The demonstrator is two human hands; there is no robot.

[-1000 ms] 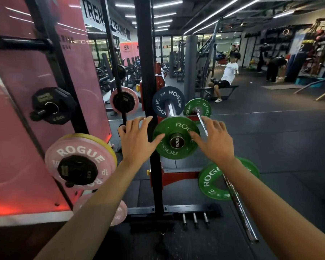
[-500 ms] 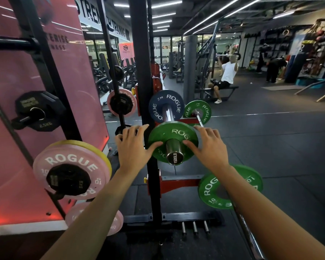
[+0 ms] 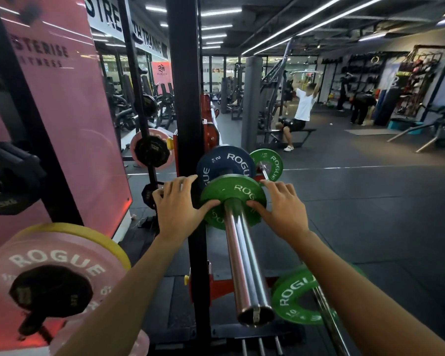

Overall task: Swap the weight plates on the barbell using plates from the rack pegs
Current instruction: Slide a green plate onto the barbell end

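Observation:
A small green Rogue plate (image 3: 238, 188) sits on the chrome barbell sleeve (image 3: 244, 260), close in front of a blue Rogue plate (image 3: 224, 160) on the same sleeve. My left hand (image 3: 176, 209) grips the green plate's left edge, thumb on its face. My right hand (image 3: 283, 209) holds the right edge the same way. The sleeve's bare end points toward me. A pink Rogue plate (image 3: 54, 255) with a small black plate (image 3: 52, 291) in front hangs on a rack peg at lower left.
The black rack upright (image 3: 184, 98) stands just left of the sleeve. A second bar with a green plate (image 3: 293, 296) lies low on the right. Another green plate (image 3: 272, 160) shows at the bar's far end. People exercise on the open rubber floor beyond.
Both hands slid the green plate away from me along the sleeve, up close to the blue plate. Much more bare sleeve now shows between the plate and me.

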